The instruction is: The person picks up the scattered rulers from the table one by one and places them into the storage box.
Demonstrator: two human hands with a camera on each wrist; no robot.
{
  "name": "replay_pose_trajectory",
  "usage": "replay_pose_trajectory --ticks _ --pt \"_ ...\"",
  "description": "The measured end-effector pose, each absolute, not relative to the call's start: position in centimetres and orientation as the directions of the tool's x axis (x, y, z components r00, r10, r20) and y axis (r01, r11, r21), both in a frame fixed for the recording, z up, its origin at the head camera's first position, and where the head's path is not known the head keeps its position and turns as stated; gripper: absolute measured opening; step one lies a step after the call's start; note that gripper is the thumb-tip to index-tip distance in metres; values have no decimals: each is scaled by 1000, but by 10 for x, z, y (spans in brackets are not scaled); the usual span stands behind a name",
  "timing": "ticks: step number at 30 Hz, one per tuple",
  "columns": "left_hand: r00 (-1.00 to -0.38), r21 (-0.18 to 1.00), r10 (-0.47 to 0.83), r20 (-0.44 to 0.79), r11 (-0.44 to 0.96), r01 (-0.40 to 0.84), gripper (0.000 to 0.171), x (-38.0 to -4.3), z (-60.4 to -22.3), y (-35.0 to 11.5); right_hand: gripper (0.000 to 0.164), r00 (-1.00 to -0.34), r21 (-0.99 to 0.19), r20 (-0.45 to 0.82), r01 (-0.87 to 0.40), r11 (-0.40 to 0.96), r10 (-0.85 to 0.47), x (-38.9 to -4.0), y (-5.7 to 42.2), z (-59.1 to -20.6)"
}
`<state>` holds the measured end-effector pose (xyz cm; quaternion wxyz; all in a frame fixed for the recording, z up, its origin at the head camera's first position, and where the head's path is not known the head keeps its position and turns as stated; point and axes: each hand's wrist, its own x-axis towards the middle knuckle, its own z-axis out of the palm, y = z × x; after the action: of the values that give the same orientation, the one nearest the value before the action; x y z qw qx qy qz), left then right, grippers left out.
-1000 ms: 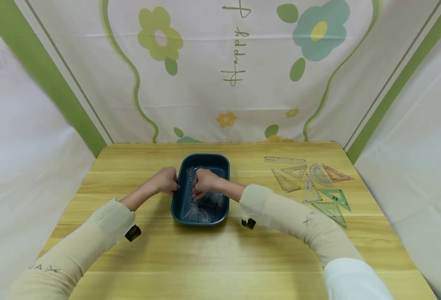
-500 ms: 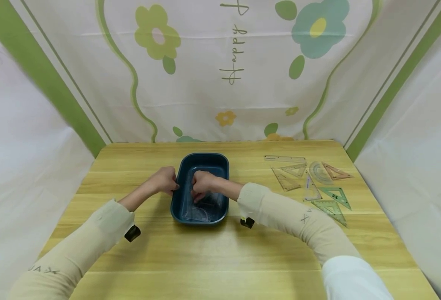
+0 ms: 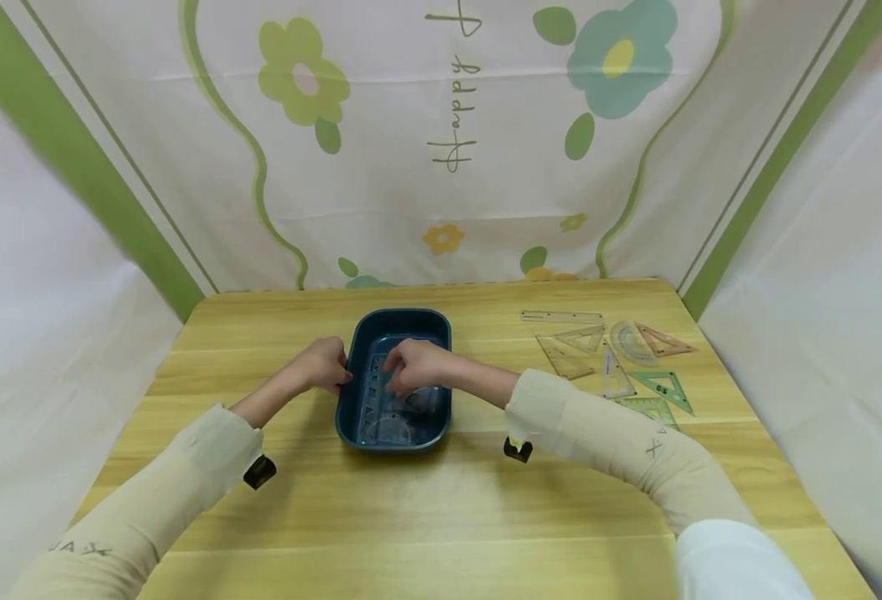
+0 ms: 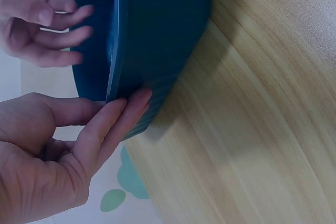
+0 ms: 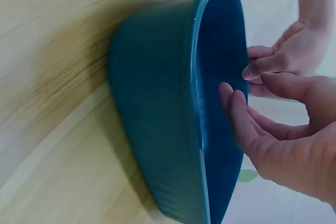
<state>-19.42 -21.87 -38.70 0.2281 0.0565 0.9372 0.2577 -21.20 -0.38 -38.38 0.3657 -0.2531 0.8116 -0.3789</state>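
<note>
A dark blue plastic bin [image 3: 403,323] stands on the wooden table. My left hand [image 3: 323,364] pinches its left rim, thumb inside and fingers on the outer wall, as the left wrist view shows of that hand [image 4: 58,150] and the bin [image 4: 157,30]. Over the bin's opening is my right hand [image 3: 418,367], its fingers loosely bent. The right wrist view shows nothing in this hand [image 5: 294,135]. Inside the bin, a clear ruler [image 3: 371,400] with cut-out shapes lies along the left side. Beside it is a clear piece with a protractor scale [image 3: 388,429]; my right hand partly hides the contents.
To the right on the table [image 3: 441,533] lie a straight ruler [image 3: 561,317], a clear protractor [image 3: 632,343], an orange set square [image 3: 662,340], a green set square [image 3: 666,392] and several other set squares. A patterned white cloth [image 3: 381,183] rises behind the table.
My right hand has let go of the clear ruler, which now lies in the bin, and its fingers have loosened and lifted. My left hand keeps its hold on the rim.
</note>
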Motion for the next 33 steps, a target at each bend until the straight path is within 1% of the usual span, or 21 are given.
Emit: replay_pose_trajectory --ticks 6,9,14,20,27,33 --pt "-888 495 221 -403 869 -9 50 -194 -386 -219 34 -584 -804 -303 -268 531 -754 -211 17 -380" --pt "-887 486 220 -406 874 -6 51 -194 -386 -219 32 -568 -811 -261 -309 496 -781 -210 28 -378" --pt "-891 500 223 -396 866 -6 51 -194 -387 -221 33 -557 -831 -222 -322 454 -800 -207 47 -373" --pt "-893 520 225 -391 854 -13 50 -194 -391 -222 34 -573 -844 -211 -301 443 -792 -207 69 -370" --pt "-889 520 225 -398 854 -17 51 -194 -391 -222 38 -614 -872 -188 -255 418 -767 -213 95 -369" --pt "-892 507 237 -384 862 11 49 -196 -390 -220 39 -668 -880 -178 -221 420 -723 -223 122 -369"
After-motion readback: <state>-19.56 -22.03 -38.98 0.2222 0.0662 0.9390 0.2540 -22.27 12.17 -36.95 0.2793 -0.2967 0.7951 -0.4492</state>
